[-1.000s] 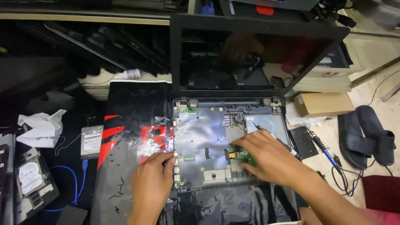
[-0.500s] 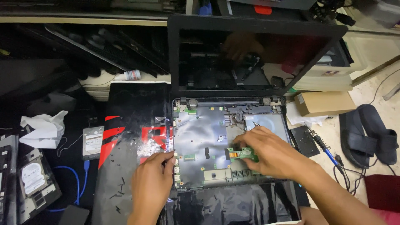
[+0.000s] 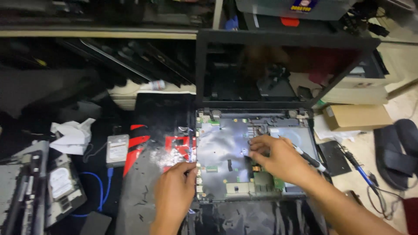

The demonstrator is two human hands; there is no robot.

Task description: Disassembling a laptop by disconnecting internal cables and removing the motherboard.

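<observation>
An opened laptop base (image 3: 217, 148) lies in front of me with its grey shielded board bare and its dark screen (image 3: 278, 69) standing upright behind. My left hand (image 3: 174, 193) holds the base's left edge with curled fingertips. Over the middle of the board, my right hand (image 3: 278, 159) pinches at a spot near the fan area. A thin black tool with a pale tip (image 3: 311, 161) is held in that hand and sticks out to the right. A green circuit part (image 3: 263, 176) shows just below the right hand.
The laptop sits on a black and red mat (image 3: 143, 146). A silver hard drive (image 3: 117, 150), crumpled white paper (image 3: 72, 135) and another drive (image 3: 61, 182) lie to the left. On the right are a cardboard box (image 3: 357, 116), a blue-handled screwdriver (image 3: 361, 172) and dark sandals (image 3: 396, 152).
My right hand has moved up and left from the green part at the board's lower right to the board's middle. The left hand stays on the left edge.
</observation>
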